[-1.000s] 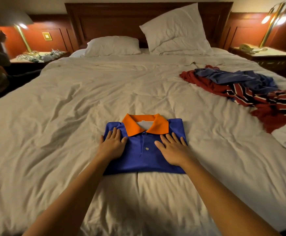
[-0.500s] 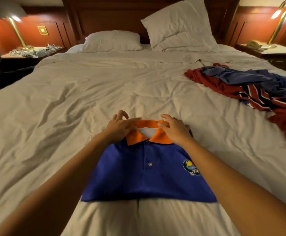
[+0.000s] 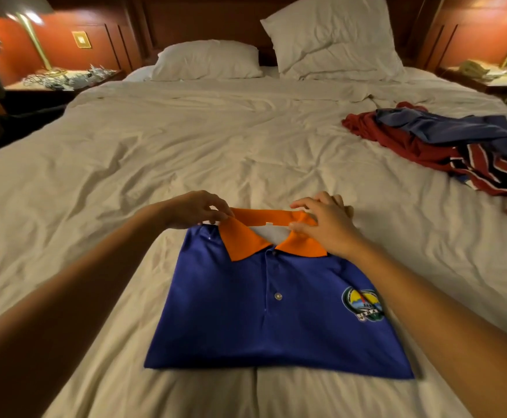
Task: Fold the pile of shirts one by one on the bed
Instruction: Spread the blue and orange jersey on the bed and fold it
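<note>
A folded blue polo shirt point(image 3: 261, 312) lies on the bed point(image 3: 185, 146), its body stretching from the fingers back toward the person. The left hand point(image 3: 198, 208) pinches the left end of the orange collar point(image 3: 246, 239); the right hand point(image 3: 327, 227) pinches its right end (the collar spans straight across between them). The unfolded shirt pile point(image 3: 457, 146) lies beyond, nearer the right hand.

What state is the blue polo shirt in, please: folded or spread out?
Folded: the blue polo shirt lies as a compact rectangle on the bed, no sleeves showing; left hand and right hand pinch its collar.
</note>
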